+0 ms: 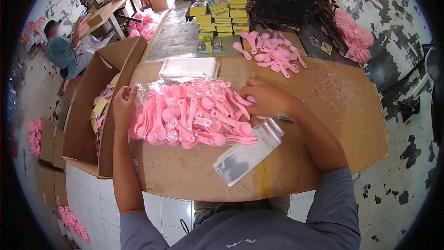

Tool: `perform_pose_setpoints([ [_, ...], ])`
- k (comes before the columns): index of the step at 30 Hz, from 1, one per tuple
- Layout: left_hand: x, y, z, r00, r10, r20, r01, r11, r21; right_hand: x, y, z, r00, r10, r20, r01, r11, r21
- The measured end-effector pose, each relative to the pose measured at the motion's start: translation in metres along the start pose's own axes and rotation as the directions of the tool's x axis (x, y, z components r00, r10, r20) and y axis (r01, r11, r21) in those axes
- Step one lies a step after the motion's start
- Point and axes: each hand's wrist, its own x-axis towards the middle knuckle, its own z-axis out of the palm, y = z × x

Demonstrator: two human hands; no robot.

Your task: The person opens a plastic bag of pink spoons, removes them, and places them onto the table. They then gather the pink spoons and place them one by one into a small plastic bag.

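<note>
A large clear plastic bag full of pink plastic scoop spoons lies flat on the cardboard-covered table. My left hand pinches the bag's left edge, with the fingers closed on the film. At the bag's right end, my right hand has its fingers curled around a pink spoon; the palm side is hidden. Several spoons stick out of the bag there. Just below my right hand, a bundle of clear plastic sleeves lies at a slant. A blue printed card is partly covered by my right forearm.
Behind the bag sits a stack of clear sleeves. Loose pink spoons and tall stacks of yellow-edged cards stand further back. An open cardboard box is at the left, plastic strands at the right. Another person sits far left.
</note>
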Motion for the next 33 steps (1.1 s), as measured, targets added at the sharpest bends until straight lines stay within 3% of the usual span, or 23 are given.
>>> perform_pose_setpoints([
  [5, 0.000, -0.001, 0.001, 1.000, 0.024, -0.007, -0.024, 1.000, 0.000, 0.006, 0.018, 0.006, 0.988, -0.115, -0.107, 0.120, 0.992, 0.042],
  [8, 0.001, -0.002, 0.001, 1.000, 0.024, -0.006, -0.024, 1.000, 0.010, 0.009, 0.018, -0.024, 0.973, 0.207, 0.106, -0.224, 0.956, 0.190],
  [11, 0.001, -0.002, 0.001, 1.000, 0.024, -0.006, -0.024, 0.999, 0.023, -0.003, 0.022, -0.053, 0.951, 0.306, -0.051, -0.285, 0.928, 0.241],
  [12, 0.001, -0.002, 0.001, 1.000, 0.026, -0.006, -0.026, 0.999, 0.029, 0.002, 0.038, -0.047, 0.894, 0.264, -0.361, -0.230, 0.964, 0.135],
  [13, 0.001, -0.003, 0.002, 1.000, 0.022, -0.006, -0.022, 0.999, 0.024, 0.011, 0.062, -0.031, 0.757, 0.169, -0.631, -0.207, 0.978, 0.014],
  [15, 0.002, -0.006, 0.002, 1.000, 0.017, -0.005, -0.017, 1.000, 0.015, 0.011, 0.071, -0.026, 0.599, -0.037, -0.800, -0.161, 0.973, -0.165],
  [17, 0.001, -0.005, 0.001, 1.000, 0.015, 0.002, -0.015, 1.000, 0.018, 0.002, 0.074, -0.019, 0.679, -0.169, -0.715, -0.037, 0.964, -0.264],
  [18, 0.001, -0.003, 0.001, 1.000, 0.014, 0.006, -0.014, 1.000, 0.018, 0.000, 0.069, -0.018, 0.836, -0.183, -0.518, 0.120, 0.981, -0.154],
  [19, 0.000, -0.002, 0.002, 1.000, 0.021, 0.004, -0.021, 1.000, 0.023, 0.002, 0.060, -0.018, 0.929, -0.231, -0.289, 0.240, 0.971, -0.004],
  [20, 0.000, -0.002, 0.002, 1.000, 0.028, 0.002, -0.028, 0.999, 0.029, 0.005, 0.051, -0.016, 0.949, -0.310, -0.052, 0.314, 0.934, 0.171],
  [23, 0.000, 0.000, 0.002, 1.000, 0.019, 0.002, -0.019, 0.999, 0.034, 0.006, 0.016, -0.002, 0.866, -0.493, -0.077, 0.499, 0.861, 0.098],
  [26, -0.002, 0.003, 0.001, 1.000, 0.017, 0.005, -0.018, 0.999, 0.041, 0.002, 0.015, -0.001, 0.924, -0.383, -0.008, 0.381, 0.921, -0.080],
  [29, -0.001, 0.001, 0.002, 0.999, 0.034, 0.000, -0.034, 0.999, 0.029, -0.005, 0.008, -0.010, 0.981, -0.188, 0.049, 0.193, 0.973, -0.125],
  [33, 0.000, -0.002, 0.002, 1.000, 0.019, 0.008, -0.019, 0.999, 0.029, 0.000, 0.014, 0.003, 0.988, -0.142, 0.056, 0.146, 0.987, -0.071],
])
